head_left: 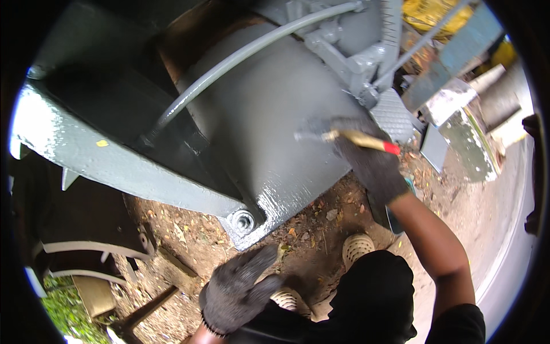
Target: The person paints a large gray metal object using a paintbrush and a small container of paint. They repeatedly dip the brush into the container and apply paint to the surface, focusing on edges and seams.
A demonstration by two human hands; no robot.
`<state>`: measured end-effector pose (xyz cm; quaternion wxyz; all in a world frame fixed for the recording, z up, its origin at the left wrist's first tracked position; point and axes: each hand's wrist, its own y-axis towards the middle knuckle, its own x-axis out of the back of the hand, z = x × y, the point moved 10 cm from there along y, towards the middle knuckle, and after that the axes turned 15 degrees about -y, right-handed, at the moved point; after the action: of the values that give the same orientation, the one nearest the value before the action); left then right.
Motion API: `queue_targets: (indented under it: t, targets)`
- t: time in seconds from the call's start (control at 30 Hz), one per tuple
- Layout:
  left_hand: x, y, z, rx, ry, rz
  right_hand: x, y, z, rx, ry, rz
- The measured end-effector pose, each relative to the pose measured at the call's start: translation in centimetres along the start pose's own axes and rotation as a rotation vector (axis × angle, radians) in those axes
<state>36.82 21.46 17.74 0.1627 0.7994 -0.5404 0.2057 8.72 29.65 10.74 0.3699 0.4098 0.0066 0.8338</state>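
— What's in your right hand?
— My glove grips a paintbrush, right of centre, bristles on the grey tank.
— Your left hand?
— Gloved, fingers loosely spread, holding nothing, bottom centre.

No packages, labels, signs, screens — none visible.

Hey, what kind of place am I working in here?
Likely an outdoor repair yard: a big grey-painted metal tank sits over bare dirt ground, scrap panels lie nearby, and your gloved right hand holds a paintbrush.
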Motion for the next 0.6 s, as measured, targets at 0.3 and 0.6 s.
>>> queue_targets:
  t: [0.3, 0.6]
  targets:
    - [-1.7, -9.9, 6.5, 0.643, -0.053, -0.090, -16.7, 31.0, -5.9, 0.410, -1.017, -0.445]
    - [-1.5, -13.6, 7.8, 0.831, -0.052, -0.166, -13.2, 25.7, -9.0, 0.032, -0.336, -0.094]
